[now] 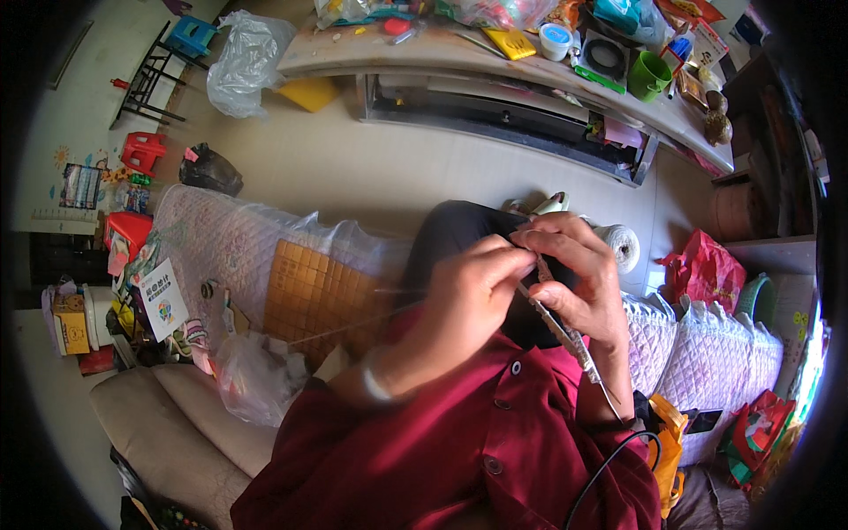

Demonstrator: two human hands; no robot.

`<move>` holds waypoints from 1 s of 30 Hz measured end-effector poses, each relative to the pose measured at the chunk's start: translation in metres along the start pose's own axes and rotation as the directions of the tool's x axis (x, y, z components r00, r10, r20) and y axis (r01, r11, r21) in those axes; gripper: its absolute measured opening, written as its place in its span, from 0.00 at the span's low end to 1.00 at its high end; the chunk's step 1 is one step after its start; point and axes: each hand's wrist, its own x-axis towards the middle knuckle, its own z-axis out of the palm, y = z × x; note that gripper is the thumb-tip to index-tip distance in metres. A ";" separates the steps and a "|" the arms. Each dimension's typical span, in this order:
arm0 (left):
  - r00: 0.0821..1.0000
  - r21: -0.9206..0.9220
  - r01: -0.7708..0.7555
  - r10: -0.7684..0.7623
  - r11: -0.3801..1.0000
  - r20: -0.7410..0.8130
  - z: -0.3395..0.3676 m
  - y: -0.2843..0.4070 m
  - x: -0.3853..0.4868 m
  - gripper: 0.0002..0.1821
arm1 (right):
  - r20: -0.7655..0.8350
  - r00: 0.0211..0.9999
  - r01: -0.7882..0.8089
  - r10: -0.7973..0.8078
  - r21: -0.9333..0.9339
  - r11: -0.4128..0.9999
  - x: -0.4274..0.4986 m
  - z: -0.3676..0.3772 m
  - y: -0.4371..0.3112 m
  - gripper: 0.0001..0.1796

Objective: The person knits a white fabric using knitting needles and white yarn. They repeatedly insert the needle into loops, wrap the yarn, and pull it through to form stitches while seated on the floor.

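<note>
A narrow strip of beige knitting [560, 331] hangs on a thin metal knitting needle [610, 400], slanting down to the right. My right hand [583, 281] holds the work from the right, thumb below its upper part and fingers curled over the top. At the upper end my left hand [474, 285] pinches the work between thumb and fingers, its fingertips close to the right fingertips. A thin, blurred pale line [341, 326] runs left from behind my left hand; whether it is yarn or a needle I cannot tell. The exact stitches between the fingertips are hidden.
Beyond my dark-trousered knee stands a cone of white yarn [623, 246]. A bamboo mat [318, 285] and a plastic bag [255, 377] lie on the seat at left. A red bag [705, 271] is at right. A cluttered table [424, 63] spans the far side.
</note>
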 end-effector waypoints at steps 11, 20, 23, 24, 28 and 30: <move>0.858 -0.466 0.496 -0.329 0.733 0.396 -0.032 -0.010 0.017 0.08 | 0.048 0.992 -0.113 0.115 -0.053 0.992 -0.035 -0.007 -0.011 0.18; 0.923 -0.358 0.384 -0.344 0.851 0.171 -0.016 -0.008 0.007 0.02 | 0.014 0.991 -0.134 0.136 -0.107 0.985 -0.031 -0.002 -0.018 0.16; 0.942 -0.409 0.334 -0.316 0.849 0.114 -0.007 -0.008 0.003 0.02 | -0.043 0.989 -0.147 0.142 -0.117 0.982 -0.027 0.000 -0.016 0.13; 0.946 -0.441 0.323 -0.301 0.838 0.120 -0.006 -0.008 0.002 0.04 | -0.068 0.990 -0.129 0.122 -0.106 0.986 -0.026 0.000 -0.013 0.13; 0.961 -0.294 0.275 -0.247 0.915 0.127 -0.003 -0.008 0.001 0.06 | -0.080 0.992 -0.097 0.102 0.063 0.993 -0.016 0.007 0.007 0.43; 0.972 -0.320 0.227 -0.195 0.920 0.130 -0.003 -0.008 0.001 0.07 | 0.050 0.978 -0.208 0.202 0.301 0.931 -0.014 0.011 0.016 0.38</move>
